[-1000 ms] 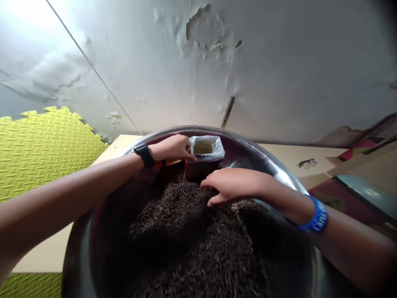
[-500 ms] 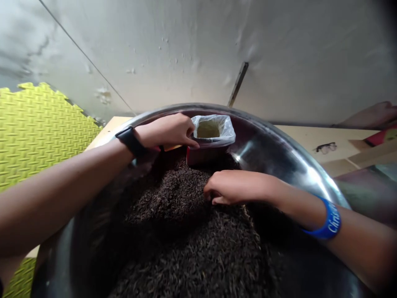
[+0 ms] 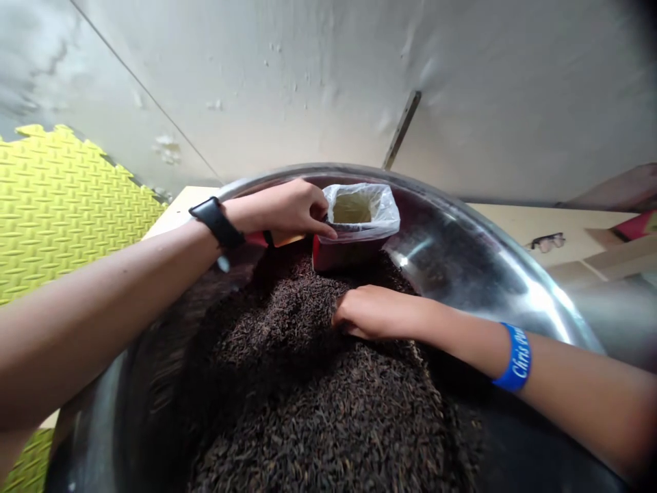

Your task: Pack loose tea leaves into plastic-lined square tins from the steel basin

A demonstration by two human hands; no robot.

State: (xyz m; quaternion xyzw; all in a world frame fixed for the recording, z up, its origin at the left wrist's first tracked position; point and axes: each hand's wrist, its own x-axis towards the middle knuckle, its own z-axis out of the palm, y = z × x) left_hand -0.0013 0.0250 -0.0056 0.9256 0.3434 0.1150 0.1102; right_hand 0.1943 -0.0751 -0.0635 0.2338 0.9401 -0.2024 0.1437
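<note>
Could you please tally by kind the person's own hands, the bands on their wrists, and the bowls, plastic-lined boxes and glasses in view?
Hands: 2 (left hand, right hand)
Wristbands: 2 (black band, blue band)
Metal bowl: 1
Plastic-lined box: 1
Glasses: 1 pair
Total: 7

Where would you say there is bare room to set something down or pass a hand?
Bare table shows between the bowl and the glasses. Inside the bowl, bare sloping metal right of the box offers a hand some room. Crowded: the left hand at the box, the right hand at the leaves.
</note>
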